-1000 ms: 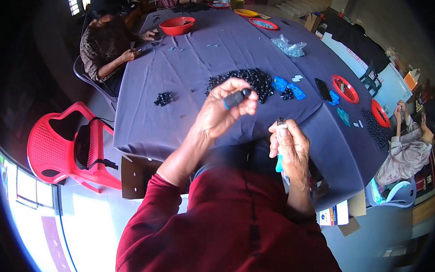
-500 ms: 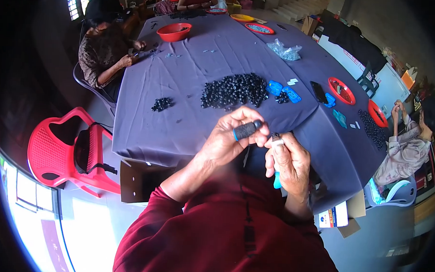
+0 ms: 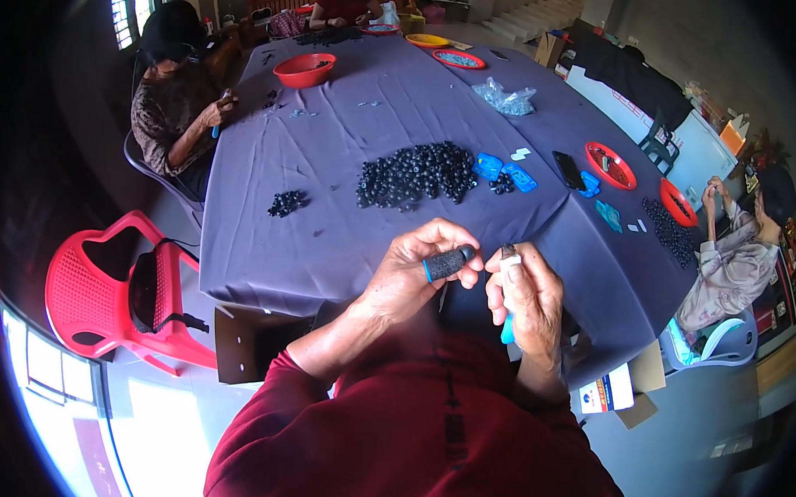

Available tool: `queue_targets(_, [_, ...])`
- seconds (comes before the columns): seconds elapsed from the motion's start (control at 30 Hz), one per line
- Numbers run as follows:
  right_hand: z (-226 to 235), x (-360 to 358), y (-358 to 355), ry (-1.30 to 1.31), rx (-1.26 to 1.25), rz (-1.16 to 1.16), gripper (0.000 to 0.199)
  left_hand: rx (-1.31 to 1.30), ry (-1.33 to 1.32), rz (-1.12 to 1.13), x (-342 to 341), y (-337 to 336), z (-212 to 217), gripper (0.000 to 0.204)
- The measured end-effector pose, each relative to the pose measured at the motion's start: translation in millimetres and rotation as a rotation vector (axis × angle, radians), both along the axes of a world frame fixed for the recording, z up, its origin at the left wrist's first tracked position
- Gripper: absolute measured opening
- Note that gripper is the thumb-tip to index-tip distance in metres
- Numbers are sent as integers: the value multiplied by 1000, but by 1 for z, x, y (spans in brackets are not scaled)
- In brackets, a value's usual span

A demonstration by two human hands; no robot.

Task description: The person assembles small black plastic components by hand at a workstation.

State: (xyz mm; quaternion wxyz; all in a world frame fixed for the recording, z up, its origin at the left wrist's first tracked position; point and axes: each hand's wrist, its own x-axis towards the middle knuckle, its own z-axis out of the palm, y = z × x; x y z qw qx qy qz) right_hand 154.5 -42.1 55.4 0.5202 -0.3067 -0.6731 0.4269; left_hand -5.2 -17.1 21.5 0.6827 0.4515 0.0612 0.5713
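My left hand (image 3: pixel 406 275) is held over the table's near edge, thumb and fingers drawn together. A dark finger sleeve with a blue rim (image 3: pixel 443 265) covers one finger. Whatever small piece may be in that pinch is hidden. Close by on the right, my right hand (image 3: pixel 536 297) is wrapped round a small plier-like tool with a blue handle (image 3: pixel 507 329). Its dark tip (image 3: pixel 508 251) points up, apart from the left fingertips. White wrapping (image 3: pixel 509 264) shows on a digit beside the tip. Beyond both hands lies a large pile of small black round parts (image 3: pixel 418 175).
A smaller black heap (image 3: pixel 288 203) lies left on the grey tablecloth (image 3: pixel 266 253). Blue plastic pieces (image 3: pixel 517 176), a phone (image 3: pixel 568 171) and red trays (image 3: pixel 610 165) lie right. Co-workers sit left, right and far. A red chair (image 3: pixel 99 282) stands left; open cartons (image 3: pixel 241 344) sit below.
My fingertips and the tool's tip have drawn slightly apart. The view has shifted a little. The person at left has raised a hand with a blue-handled tool.
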Motion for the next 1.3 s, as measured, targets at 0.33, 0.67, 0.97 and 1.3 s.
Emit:
queue_targets(0.33, [-12, 1, 0, -92, 82, 23, 25, 32, 48, 87, -3, -9, 3, 18])
queue_targets(0.67, [-8, -2, -2, -104, 43, 38, 24, 79, -105, -24, -9, 5, -1, 17])
queue_targets(0.97, [-12, -7, 5, -129, 20, 2, 23, 5, -44, 7, -5, 6, -4, 34])
queue_targets(1.3, [-15, -3, 4, -167, 45, -11, 23, 3, 3, 32, -2, 4, -6, 33])
